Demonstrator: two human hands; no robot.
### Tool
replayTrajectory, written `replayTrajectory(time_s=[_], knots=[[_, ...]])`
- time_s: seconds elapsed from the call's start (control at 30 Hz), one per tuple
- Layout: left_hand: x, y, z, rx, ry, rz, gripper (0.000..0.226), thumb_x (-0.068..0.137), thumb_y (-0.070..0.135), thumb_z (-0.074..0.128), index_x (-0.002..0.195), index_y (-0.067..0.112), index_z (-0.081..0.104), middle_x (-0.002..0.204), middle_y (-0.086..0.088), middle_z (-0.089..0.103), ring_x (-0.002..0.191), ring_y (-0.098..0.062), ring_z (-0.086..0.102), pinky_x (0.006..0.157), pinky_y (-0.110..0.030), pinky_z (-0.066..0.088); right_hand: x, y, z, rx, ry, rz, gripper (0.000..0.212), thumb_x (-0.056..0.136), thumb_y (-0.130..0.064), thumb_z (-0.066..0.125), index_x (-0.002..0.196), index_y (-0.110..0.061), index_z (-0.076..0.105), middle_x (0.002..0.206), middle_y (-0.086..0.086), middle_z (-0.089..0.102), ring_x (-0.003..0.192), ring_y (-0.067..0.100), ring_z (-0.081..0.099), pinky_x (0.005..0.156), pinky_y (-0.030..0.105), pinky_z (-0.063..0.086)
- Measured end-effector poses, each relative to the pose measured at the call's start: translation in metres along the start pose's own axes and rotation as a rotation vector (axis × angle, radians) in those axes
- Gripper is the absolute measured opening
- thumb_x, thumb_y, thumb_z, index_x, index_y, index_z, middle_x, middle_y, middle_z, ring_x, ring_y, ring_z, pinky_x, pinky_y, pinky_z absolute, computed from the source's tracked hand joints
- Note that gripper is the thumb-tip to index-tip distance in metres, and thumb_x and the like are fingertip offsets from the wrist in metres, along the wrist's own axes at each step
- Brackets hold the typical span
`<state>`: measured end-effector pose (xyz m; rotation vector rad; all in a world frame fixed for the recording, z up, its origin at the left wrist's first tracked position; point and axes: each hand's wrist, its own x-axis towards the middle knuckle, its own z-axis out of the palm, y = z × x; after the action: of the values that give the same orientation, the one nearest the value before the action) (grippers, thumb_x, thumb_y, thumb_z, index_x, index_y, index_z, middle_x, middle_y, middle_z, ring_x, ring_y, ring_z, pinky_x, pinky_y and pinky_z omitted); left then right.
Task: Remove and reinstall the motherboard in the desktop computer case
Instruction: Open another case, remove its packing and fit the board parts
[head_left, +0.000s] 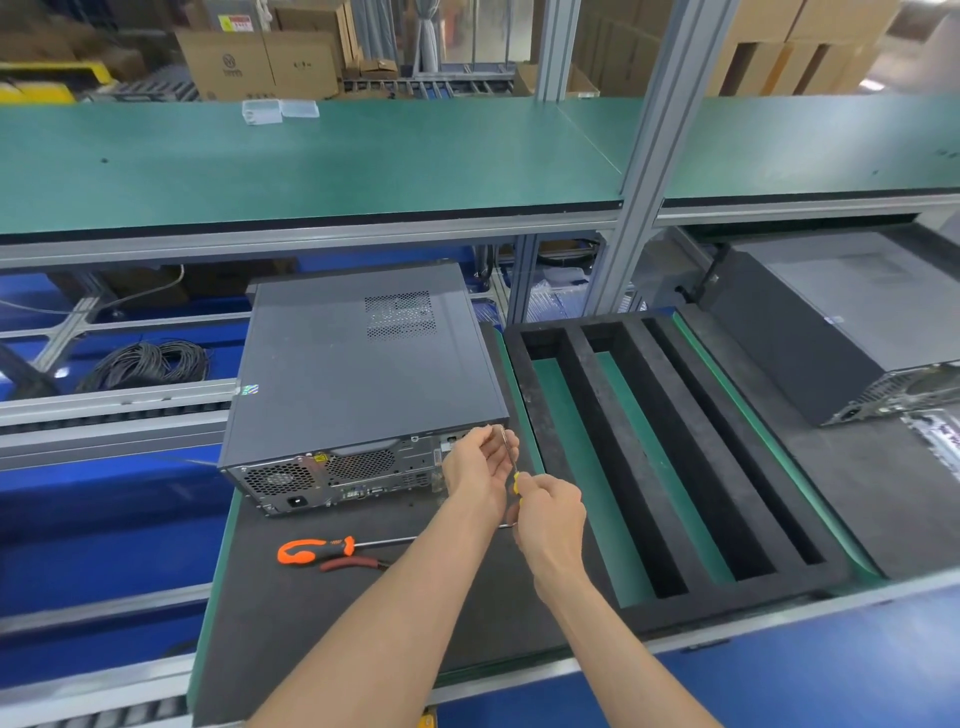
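Observation:
A dark grey desktop computer case (358, 364) lies flat on a black mat (311, 623), its lid closed and its rear panel with fan grilles and ports facing me. The motherboard is hidden inside. My right hand (548, 517) grips the yellow handle of a small screwdriver (511, 462) whose thin shaft points up toward the case's rear right corner. My left hand (480, 462) is cupped beside the shaft near its tip, fingers curled around it at the case's top edge.
An orange-handled screwdriver (322, 548) and red-handled pliers (353, 564) lie on the mat in front of the case. A black foam tray with long slots (670, 457) sits to the right, a second case (841, 322) beyond it. A green shelf (311, 161) overhangs the back.

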<state>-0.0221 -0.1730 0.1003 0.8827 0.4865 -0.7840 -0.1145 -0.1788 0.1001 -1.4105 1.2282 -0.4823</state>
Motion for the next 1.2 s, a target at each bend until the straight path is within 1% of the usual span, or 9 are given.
replayTrajectory(time_s=[0.17,0.33,0.47,0.53,0.6,0.73,0.87,1.0,1.2], knots=[[-0.006,0.0,-0.006,0.023,0.243,0.106,0.017,0.081,0.01,0.045,0.064,0.009,0.047,0.058,-0.015,0.066,0.043,-0.022,0.059,0.044,-0.025,0.045,-0.001,-0.001,0.001,-0.031,-0.001,-0.052,0.032,0.096,-0.019,0.054,0.068,-0.008,0.063,0.06,0.001,0.062,0.06,0.016,0.057,0.058,0.028,0.042],[-0.012,0.021,-0.046,-0.139,0.095,0.117,0.027,0.082,0.013,0.035,0.055,0.013,0.035,0.053,-0.018,0.056,0.039,-0.021,0.046,0.037,-0.02,0.03,-0.012,-0.005,0.022,-0.023,-0.094,-0.09,0.031,0.096,-0.018,0.055,0.066,-0.01,0.061,0.052,-0.001,0.058,0.051,0.012,0.05,0.054,0.027,0.04],[-0.008,0.055,-0.083,-0.185,0.055,0.139,0.039,0.088,0.015,0.044,0.05,0.005,0.046,0.068,-0.021,0.064,0.054,-0.025,0.065,0.047,-0.021,0.048,-0.032,-0.009,0.056,-0.002,-0.244,-0.082,0.028,0.095,-0.019,0.055,0.069,-0.011,0.063,0.049,-0.001,0.058,0.049,0.014,0.05,0.055,0.029,0.039],[-0.005,0.073,-0.104,-0.186,0.056,0.172,0.049,0.097,0.019,0.05,0.056,-0.004,0.063,0.075,-0.022,0.07,0.071,-0.028,0.072,0.055,-0.025,0.057,-0.044,-0.008,0.075,0.007,-0.315,-0.048,0.026,0.095,-0.02,0.054,0.072,-0.011,0.064,0.051,0.002,0.059,0.051,0.018,0.05,0.054,0.029,0.038],[-0.007,0.089,-0.121,-0.17,0.03,0.202,0.038,0.1,0.02,0.054,0.078,-0.005,0.072,0.085,-0.021,0.074,0.081,-0.027,0.074,0.061,-0.026,0.06,-0.057,-0.007,0.093,0.04,-0.399,0.025,0.024,0.096,-0.018,0.052,0.075,-0.011,0.062,0.055,0.005,0.058,0.049,0.018,0.045,0.047,0.025,0.033],[-0.012,0.115,-0.147,-0.16,0.011,0.247,0.014,0.097,0.0,0.056,0.099,-0.007,0.069,0.096,-0.021,0.073,0.085,-0.026,0.075,0.073,-0.028,0.062,-0.084,-0.006,0.125,0.082,-0.506,0.09,0.023,0.101,-0.017,0.045,0.085,-0.008,0.059,0.062,0.008,0.055,0.046,0.016,0.04,0.041,0.021,0.03],[-0.02,0.135,-0.159,0.008,0.035,0.25,0.021,0.095,-0.006,0.056,0.114,-0.009,0.066,0.11,-0.024,0.07,0.087,-0.024,0.074,0.086,-0.033,0.06,-0.105,-0.002,0.148,0.041,-0.574,0.111,0.025,0.107,-0.027,0.035,0.102,-0.013,0.054,0.069,0.006,0.057,0.048,0.014,0.043,0.04,0.022,0.032],[-0.023,0.146,-0.159,0.091,0.056,0.231,0.024,0.096,-0.007,0.055,0.117,-0.01,0.065,0.103,-0.021,0.07,0.083,-0.023,0.071,0.083,-0.029,0.059,-0.109,0.001,0.162,-0.01,-0.555,0.088,0.027,0.107,-0.032,0.031,0.101,-0.016,0.052,0.074,0.007,0.057,0.049,0.014,0.043,0.04,0.021,0.031],[-0.02,0.149,-0.154,0.108,0.122,0.22,0.016,0.092,-0.008,0.058,0.103,-0.009,0.07,0.09,-0.019,0.072,0.074,-0.023,0.071,0.088,-0.035,0.057,-0.102,-0.001,0.174,-0.095,-0.501,0.04,0.028,0.106,-0.035,0.029,0.096,-0.019,0.05,0.092,0.012,0.058,0.063,0.021,0.048,0.038,0.021,0.033]])
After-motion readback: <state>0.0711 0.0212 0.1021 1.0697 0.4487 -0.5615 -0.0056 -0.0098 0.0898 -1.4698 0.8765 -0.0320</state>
